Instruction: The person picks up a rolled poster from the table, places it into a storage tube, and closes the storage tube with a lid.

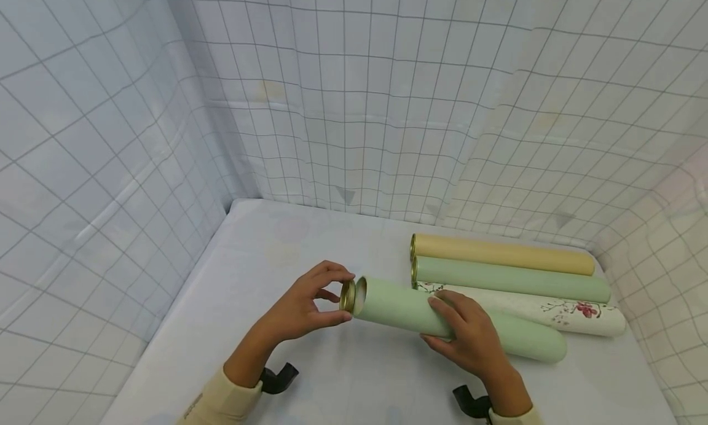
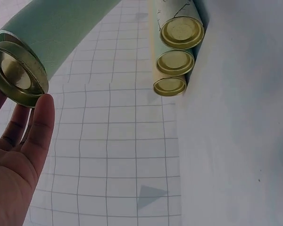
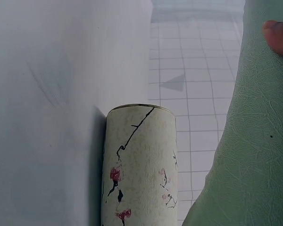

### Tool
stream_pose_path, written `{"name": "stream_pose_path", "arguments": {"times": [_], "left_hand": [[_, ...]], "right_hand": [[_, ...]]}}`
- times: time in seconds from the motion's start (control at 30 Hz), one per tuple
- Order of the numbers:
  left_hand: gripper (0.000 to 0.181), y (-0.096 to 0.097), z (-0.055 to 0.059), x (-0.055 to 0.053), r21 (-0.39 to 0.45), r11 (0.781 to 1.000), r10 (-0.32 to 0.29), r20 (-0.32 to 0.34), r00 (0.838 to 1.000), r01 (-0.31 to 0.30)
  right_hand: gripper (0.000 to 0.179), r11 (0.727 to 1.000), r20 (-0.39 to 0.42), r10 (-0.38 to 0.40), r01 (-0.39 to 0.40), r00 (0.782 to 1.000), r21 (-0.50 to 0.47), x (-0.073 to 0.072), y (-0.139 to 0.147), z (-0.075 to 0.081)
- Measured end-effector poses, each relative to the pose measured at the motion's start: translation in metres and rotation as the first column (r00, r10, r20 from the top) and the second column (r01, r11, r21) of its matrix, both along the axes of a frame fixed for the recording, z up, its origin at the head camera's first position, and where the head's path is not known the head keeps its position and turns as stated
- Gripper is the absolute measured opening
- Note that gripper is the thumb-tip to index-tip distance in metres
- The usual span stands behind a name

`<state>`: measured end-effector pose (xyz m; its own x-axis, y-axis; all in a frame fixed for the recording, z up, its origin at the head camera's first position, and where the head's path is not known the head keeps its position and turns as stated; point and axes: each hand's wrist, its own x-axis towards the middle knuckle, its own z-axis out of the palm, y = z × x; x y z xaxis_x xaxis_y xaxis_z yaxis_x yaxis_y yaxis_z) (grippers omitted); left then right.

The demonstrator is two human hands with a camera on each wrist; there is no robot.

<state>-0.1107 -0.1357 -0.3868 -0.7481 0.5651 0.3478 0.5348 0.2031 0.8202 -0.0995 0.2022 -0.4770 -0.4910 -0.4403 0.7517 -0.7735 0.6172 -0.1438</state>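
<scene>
A pale green cardboard tube [image 1: 401, 307] is held tilted above the table, its left end uncovered. My right hand [image 1: 467, 333] grips it around the middle; in the right wrist view only a fingertip [image 3: 279, 37] shows against the green tube [image 3: 254, 127]. At the uncovered end, my left hand [image 1: 310, 302] pinches a round gold metal lid [image 1: 347, 296] by its rim between thumb and fingers. In the left wrist view the lid [image 2: 19, 74] sits slightly askew at the tube's mouth, with a gap along one side.
Behind the held tube lie a yellow tube [image 1: 503, 253], another green tube [image 1: 509, 279] and a white tube with red blossoms [image 1: 553, 308], side by side. Gold lids close their left ends. White cloth covers the table [image 1: 265, 241]; gridded curtains [image 1: 354, 105] surround it.
</scene>
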Motion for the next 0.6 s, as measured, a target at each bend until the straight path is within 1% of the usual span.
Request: {"name": "stream_pose_path", "arguments": {"times": [0.2, 0.33, 0.43, 0.57, 0.6], "left_hand": [[0.055, 0.004, 0.002, -0.001, 0.008, 1.0, -0.011, -0.008, 1.0, 0.011], [0.056, 0.004, 0.002, -0.001, 0.006, 1.0, -0.007, 0.01, 1.0, 0.007], [0.057, 0.004, -0.007, -0.005, 0.003, 1.0, -0.002, 0.021, 1.0, 0.002], [0.06, 0.001, -0.025, -0.011, -0.014, 1.0, 0.009, 0.02, 1.0, -0.008], [0.061, 0.001, -0.028, -0.011, -0.013, 1.0, 0.01, 0.021, 1.0, -0.01]], "right_hand": [[0.056, 1.0, -0.002, -0.004, 0.004, 1.0, 0.005, 0.001, -0.001, 0.0], [0.055, 1.0, -0.005, -0.003, 0.003, 1.0, 0.003, 0.0, -0.002, 0.0], [0.055, 1.0, -0.005, -0.006, 0.006, 1.0, 0.0, 0.0, -0.002, -0.001], [0.055, 1.0, 0.004, -0.014, 0.014, 1.0, 0.007, 0.002, -0.002, -0.002], [0.055, 1.0, 0.009, -0.017, 0.017, 1.0, 0.014, 0.002, -0.002, -0.002]]}}
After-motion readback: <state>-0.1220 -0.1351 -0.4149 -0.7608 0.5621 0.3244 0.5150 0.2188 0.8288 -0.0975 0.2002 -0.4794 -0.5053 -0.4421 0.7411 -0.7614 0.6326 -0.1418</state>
